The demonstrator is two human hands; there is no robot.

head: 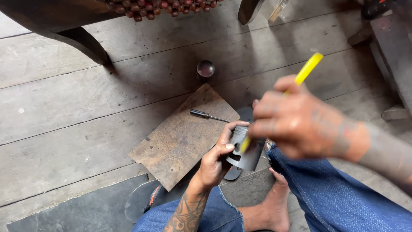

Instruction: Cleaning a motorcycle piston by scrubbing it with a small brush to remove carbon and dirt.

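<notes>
My left hand point(218, 158) grips a grey metal piston point(241, 150) from its left side, thumb on top, holding it above my lap. My right hand point(292, 121) is blurred with motion and holds a yellow-handled tool point(307, 70); the handle sticks up to the upper right and the tool's lower end reaches the piston. A small dark-handled screwdriver point(207, 115) lies on a worn brown board point(180, 137) just left of the piston.
I sit on a grey plank floor point(86, 103) in blue jeans, with a bare foot point(270, 206) and a sandal point(143, 199) below. A small round metal cap point(205, 68) lies beyond the board. Dark wooden furniture legs stand at the top left.
</notes>
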